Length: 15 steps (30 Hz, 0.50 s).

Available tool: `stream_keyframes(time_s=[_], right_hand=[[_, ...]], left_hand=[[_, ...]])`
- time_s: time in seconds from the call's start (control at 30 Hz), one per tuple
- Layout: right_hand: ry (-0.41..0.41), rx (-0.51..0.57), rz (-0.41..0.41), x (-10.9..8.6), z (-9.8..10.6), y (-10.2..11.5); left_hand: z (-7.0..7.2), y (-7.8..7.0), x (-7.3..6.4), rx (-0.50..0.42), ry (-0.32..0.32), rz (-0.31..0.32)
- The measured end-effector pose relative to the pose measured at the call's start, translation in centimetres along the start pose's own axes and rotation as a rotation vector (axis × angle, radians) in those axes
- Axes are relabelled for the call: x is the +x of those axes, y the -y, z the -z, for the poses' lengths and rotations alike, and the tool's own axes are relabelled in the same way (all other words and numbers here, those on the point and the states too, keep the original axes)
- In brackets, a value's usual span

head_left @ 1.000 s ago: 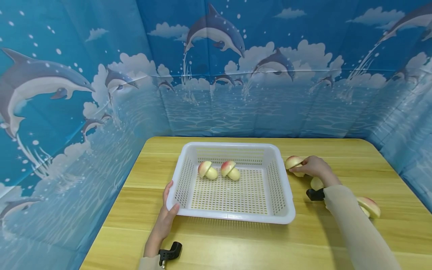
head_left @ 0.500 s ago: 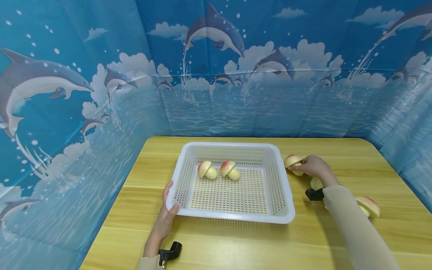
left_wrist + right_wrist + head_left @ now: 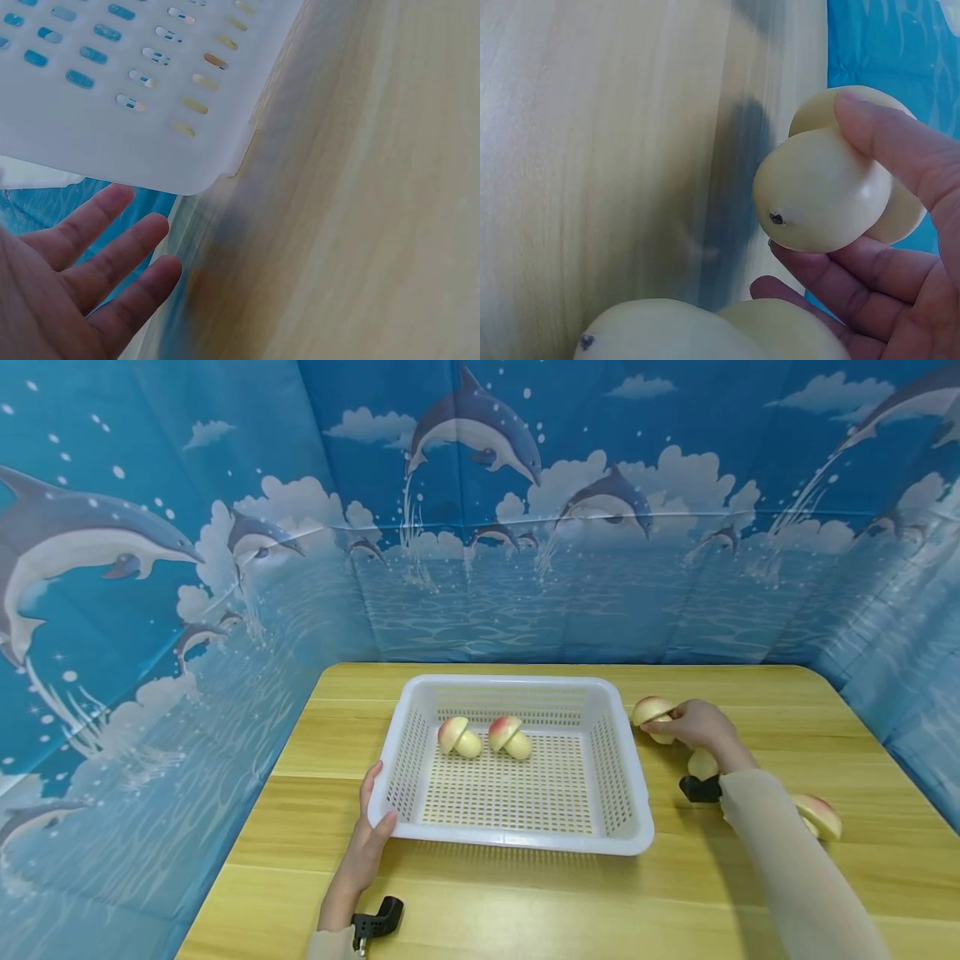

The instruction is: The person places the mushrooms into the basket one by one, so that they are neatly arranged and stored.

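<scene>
In the head view, my left hand (image 3: 365, 843) holds the left front corner of a white perforated plastic basket (image 3: 525, 843), thumb at the rim. Its other fingers stand spread below the basket wall (image 3: 97, 135) in the left wrist view. My right hand (image 3: 703, 729) pinches a toy mushroom (image 3: 652, 710), cream with a reddish cap, right of the basket. The right wrist view shows this mushroom (image 3: 821, 191) between thumb and fingers, its round stem end toward the camera. Two similar mushrooms, one left (image 3: 459, 737) and one right (image 3: 511, 737), lie inside the basket.
Another mushroom (image 3: 702, 764) lies partly hidden under the right wrist, and one more (image 3: 817, 816) sits beside the right forearm. The wooden table (image 3: 480, 910) ends at a blue dolphin-print curtain (image 3: 480, 602) behind and at the sides.
My right hand has shifted very slightly, with the mushroom still between its fingers. The left hand stays at the basket corner, and the basket's contents look the same.
</scene>
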State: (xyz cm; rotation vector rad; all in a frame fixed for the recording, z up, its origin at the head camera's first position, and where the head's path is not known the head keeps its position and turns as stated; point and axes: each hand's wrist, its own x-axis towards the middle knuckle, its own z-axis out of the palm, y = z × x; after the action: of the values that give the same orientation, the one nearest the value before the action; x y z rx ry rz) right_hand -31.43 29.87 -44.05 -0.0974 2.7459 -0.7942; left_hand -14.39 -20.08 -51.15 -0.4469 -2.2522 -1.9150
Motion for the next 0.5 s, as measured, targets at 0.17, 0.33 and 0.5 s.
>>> stream_keyframes(time_s=[0.17, 0.33, 0.5], right_hand=[[-0.013, 0.007, 0.011, 0.0, 0.2, 0.2], [-0.044, -0.006, 0.03, -0.2, 0.5, 0.6], [-0.085, -0.005, 0.024, -0.4, 0.9, 1.1]], left_hand=[[0.0, 0.0, 0.1, -0.004, 0.001, -0.003], [0.0, 0.2, 0.1, -0.009, 0.006, -0.013], [0.1, 0.1, 0.1, -0.008, 0.017, -0.018]])
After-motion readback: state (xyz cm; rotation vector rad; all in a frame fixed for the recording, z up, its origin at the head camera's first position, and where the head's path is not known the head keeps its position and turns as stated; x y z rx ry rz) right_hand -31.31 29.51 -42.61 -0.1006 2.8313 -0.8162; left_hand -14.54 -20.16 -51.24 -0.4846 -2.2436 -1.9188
